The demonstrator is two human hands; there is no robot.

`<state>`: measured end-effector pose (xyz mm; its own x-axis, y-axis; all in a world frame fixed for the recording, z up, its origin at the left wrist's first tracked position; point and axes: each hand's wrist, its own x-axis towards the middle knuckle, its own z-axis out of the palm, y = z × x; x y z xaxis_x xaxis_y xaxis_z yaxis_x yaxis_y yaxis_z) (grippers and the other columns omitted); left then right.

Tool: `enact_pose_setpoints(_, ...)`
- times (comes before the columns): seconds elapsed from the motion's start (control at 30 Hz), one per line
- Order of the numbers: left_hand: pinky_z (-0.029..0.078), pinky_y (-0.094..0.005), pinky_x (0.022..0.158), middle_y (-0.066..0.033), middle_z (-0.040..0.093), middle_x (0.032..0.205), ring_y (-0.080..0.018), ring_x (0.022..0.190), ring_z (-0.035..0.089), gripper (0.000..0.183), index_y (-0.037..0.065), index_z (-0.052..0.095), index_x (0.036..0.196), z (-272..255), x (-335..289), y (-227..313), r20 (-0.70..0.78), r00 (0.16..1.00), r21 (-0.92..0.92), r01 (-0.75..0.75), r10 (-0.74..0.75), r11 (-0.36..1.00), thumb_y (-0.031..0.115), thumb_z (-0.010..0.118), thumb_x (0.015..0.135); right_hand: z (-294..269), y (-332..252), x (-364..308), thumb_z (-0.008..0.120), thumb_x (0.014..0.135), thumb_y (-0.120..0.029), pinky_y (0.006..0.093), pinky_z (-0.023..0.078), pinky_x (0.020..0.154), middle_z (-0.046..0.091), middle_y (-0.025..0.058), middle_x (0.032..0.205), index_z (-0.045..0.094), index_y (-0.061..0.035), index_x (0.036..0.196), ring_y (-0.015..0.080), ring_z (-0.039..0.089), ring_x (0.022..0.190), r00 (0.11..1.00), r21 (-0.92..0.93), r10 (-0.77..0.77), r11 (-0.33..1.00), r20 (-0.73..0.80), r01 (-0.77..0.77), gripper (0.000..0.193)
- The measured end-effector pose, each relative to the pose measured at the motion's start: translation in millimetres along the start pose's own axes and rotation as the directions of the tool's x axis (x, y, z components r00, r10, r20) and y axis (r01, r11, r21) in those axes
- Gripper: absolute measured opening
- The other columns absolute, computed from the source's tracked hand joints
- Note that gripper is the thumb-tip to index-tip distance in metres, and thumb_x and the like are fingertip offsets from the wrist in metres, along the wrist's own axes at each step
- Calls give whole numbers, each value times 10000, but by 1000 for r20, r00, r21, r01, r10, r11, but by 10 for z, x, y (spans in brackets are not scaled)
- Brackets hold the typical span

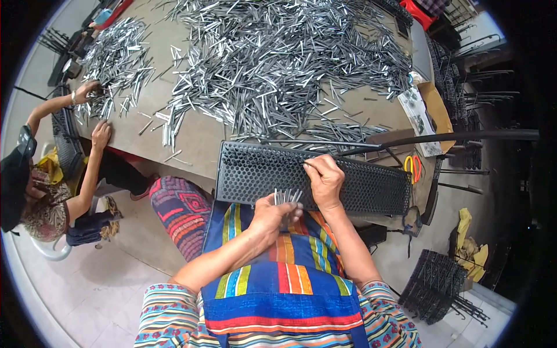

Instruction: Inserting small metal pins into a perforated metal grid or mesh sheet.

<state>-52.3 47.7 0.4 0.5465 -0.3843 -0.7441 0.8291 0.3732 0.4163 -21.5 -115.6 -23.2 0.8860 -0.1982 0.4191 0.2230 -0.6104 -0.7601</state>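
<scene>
A long black perforated rack (255,174), its face covered in rows of small holes, leans tilted between my lap and the table edge. My left hand (272,217) is closed around a small bunch of thin grey metal strips (285,196), whose ends stick up past the fingers in front of the rack's lower edge. Over the middle of the rack, my right hand (325,178) is pinched, thumb against fingers, close to the holes. Whatever may be between those fingertips is hidden or too small to make out.
Loose metal strips (261,69) pile across the table (200,142). To the right are a cardboard box (438,113), orange-handled scissors (413,168) and a black rod (464,137). More black racks (432,284) sit on the floor. At left, a co-worker's hands (101,134) touch another pile.
</scene>
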Motion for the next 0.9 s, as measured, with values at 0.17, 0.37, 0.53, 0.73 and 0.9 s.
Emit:
enact_pose_setpoints(0.17,556,-283,563,-135,683,862,-194,691,665,137,-15,612,949,12,10,39,-6,1000,-27,17,-17,1000,-64,601,821,11,-13,19,682,733,9,311,479,584,609,113,740,684,-9,843,254,625,642,995,-23,97,995,15,-97,111)
enact_pose_setpoints(0.37,575,-283,580,-133,679,846,-208,692,677,148,-9,591,954,1,7,71,-21,999,-67,26,-27,997,-72,594,821,-138,-106,-98,680,742,10,267,468,568,653,62,753,688,21,831,123,614,648,840,214,434,831,327,-513,90)
enact_pose_setpoints(0.53,578,-288,577,-122,675,836,-209,689,681,131,-4,591,952,52,-2,38,-3,1000,-78,3,-3,997,-49,612,831,-176,-194,-288,674,781,-2,188,421,506,645,45,702,669,40,815,66,549,550,615,402,548,467,567,-788,55)
enact_pose_setpoints(0.73,574,-272,571,-106,674,831,-190,684,681,92,1,595,933,76,-4,72,-77,997,-69,-1,-4,998,-25,614,847,-197,-179,-275,664,792,18,189,338,412,617,23,659,656,23,814,31,456,461,641,596,684,365,349,-715,23)
enact_pose_setpoints(0.9,570,-275,558,-103,675,820,-178,676,678,51,13,602,926,105,36,33,0,999,5,-37,37,999,16,602,875,-194,-137,-266,681,793,1,176,302,395,592,-6,629,655,15,824,22,421,439,610,556,646,326,459,-764,42)
